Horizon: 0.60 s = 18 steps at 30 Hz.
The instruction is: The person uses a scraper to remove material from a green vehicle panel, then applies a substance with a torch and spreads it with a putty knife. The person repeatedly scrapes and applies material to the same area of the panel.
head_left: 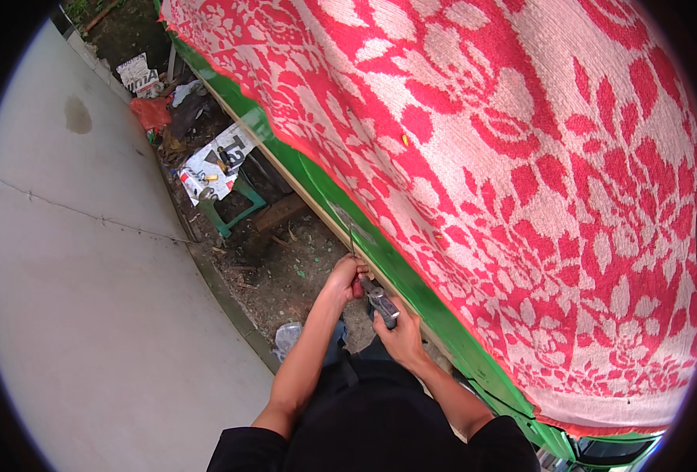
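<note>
My left hand [344, 274] is closed around a red-handled tool [358, 288], whose thin metal shaft seems to point up toward a grey patch [354, 224] on the green panel [317, 177]. My right hand [399, 334] grips a grey metal tool [381, 303] just below and beside the red handle; its exact type is unclear. Both hands are at a long wooden strip [317, 212] along the panel's lower edge. A pink-and-red floral cloth [521, 197] drapes over the green structure on the right.
A pale wall [89, 259] bounds the left. Beyond my hands, a green stool [238, 208] carries a printed board [203, 169] with small items. A red plastic scrap [150, 112] and other debris lie farther back; a clear plastic bag [287, 340] is on the dirt ground near me.
</note>
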Each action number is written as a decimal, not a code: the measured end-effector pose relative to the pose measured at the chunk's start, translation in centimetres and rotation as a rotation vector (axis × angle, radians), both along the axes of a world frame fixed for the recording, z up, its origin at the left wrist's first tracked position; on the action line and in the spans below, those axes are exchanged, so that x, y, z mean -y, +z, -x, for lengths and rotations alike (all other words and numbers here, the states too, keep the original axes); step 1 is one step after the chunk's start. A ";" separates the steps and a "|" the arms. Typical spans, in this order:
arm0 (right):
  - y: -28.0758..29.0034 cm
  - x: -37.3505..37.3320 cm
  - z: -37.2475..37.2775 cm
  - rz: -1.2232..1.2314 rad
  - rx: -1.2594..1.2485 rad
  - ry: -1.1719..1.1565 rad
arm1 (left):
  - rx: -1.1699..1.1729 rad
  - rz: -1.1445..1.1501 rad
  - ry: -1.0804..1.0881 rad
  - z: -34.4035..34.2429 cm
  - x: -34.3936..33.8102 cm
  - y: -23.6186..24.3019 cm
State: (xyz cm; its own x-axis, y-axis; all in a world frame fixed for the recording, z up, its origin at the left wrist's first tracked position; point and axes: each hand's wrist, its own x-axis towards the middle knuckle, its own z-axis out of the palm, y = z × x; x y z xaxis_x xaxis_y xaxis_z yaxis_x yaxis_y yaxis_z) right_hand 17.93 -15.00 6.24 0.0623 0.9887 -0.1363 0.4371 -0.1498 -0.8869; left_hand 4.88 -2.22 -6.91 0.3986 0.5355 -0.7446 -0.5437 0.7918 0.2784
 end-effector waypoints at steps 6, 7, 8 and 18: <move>-0.1 0.3 -0.3 -0.005 -0.015 -0.005 | 0.050 -0.005 0.007 -0.2 0.3 -0.2; -0.2 0.3 -0.3 -0.006 -0.017 -0.010 | 0.042 -0.015 0.009 -0.2 0.4 0.0; -0.2 0.4 -0.3 -0.008 -0.019 -0.015 | 0.034 -0.025 0.012 -0.3 0.6 0.1; -0.4 1.2 -0.4 -0.097 -0.007 -0.050 | -0.110 -0.163 -0.009 -0.5 2.7 6.5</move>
State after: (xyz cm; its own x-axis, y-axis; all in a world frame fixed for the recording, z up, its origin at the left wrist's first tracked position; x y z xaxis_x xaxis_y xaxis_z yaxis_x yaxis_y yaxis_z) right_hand 18.36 -16.20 5.83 0.1111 0.9930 -0.0411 0.4253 -0.0849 -0.9011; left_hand 5.42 -4.91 -0.42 0.3249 0.6494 -0.6876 -0.4954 0.7362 0.4611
